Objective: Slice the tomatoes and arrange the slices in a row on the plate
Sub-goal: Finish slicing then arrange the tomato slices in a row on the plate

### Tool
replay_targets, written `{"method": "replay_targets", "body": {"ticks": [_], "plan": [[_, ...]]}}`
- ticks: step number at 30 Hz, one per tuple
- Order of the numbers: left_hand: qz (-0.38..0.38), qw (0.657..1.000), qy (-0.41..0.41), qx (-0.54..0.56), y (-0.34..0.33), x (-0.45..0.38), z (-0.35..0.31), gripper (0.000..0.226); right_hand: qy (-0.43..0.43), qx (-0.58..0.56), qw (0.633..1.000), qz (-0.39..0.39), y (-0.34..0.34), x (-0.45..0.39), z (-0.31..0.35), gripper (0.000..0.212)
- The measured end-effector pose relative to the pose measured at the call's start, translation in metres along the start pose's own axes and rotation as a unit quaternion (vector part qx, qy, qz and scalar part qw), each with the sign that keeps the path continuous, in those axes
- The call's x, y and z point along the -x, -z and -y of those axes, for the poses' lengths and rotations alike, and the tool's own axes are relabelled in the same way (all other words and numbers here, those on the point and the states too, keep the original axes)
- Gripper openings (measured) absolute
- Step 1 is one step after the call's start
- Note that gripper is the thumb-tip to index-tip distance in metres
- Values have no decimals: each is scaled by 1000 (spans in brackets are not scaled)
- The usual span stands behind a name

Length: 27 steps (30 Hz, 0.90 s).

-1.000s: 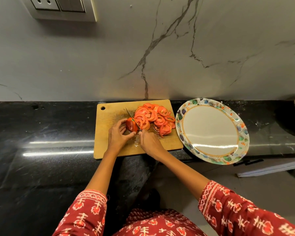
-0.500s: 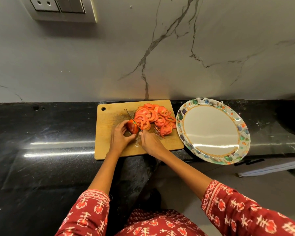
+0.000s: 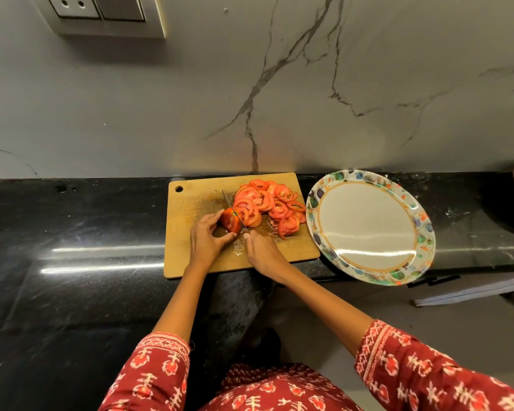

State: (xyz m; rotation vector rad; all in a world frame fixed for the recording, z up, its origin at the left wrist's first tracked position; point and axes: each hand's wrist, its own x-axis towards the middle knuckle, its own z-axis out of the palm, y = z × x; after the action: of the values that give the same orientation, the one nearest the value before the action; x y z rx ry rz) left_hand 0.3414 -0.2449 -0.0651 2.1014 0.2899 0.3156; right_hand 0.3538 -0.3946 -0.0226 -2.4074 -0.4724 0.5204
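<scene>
Seen from the head camera, nothing here is carrying writing or a brand that can be read; the plate (image 3: 333, 200) is showing only a painted border of leaves and fruit round a plain white middle.

A wooden cutting board (image 3: 190, 256) is lying on the black desk (image 3: 72, 277), its far edge close against the marble wall (image 3: 161, 99). The left hand (image 3: 204, 240) is reaching onto the board from its near edge, wrist straight, its fingers (image 3: 212, 216) curling over the left side of the remaining tomato piece (image 3: 230, 222) while the thumb is pressing its near side, so the piece is being pinned at about the middle of the board. The right hand (image 3: 261, 252) is coming in just right of the left one, forearm angling away toward the near right, its fingers wrapping the handle of the knife (image 3: 230, 207). The thin blade is running toward the board's far edge and is lying against the right face of the tomato piece.

The cut tomato slices (image 3: 269, 204) are piling loosely on the right half of the board, touching the blade's right side. The plate is sitting just right of the board, overhanging the desk's near edge.

Both sleeves (image 3: 428, 369) are showing a red and white print. A switch panel (image 3: 101, 13) is hanging on the wall, far left of the board.
</scene>
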Motion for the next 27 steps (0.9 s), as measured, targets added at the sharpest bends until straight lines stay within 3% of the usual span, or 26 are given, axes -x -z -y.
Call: {"method": "replay_targets", "body": {"ticks": [8, 23, 27], "plan": [[-6, 999, 20, 27, 1, 1, -4, 67, -3, -1, 1000, 1, 2, -10, 9, 36], [4, 998, -8, -56, 5, 3, 0, 63, -20, 13, 1000, 15, -7, -2, 8, 36], [36, 999, 19, 8, 17, -1, 0, 65, -30, 18, 999, 8, -11, -1, 12, 37]]}}
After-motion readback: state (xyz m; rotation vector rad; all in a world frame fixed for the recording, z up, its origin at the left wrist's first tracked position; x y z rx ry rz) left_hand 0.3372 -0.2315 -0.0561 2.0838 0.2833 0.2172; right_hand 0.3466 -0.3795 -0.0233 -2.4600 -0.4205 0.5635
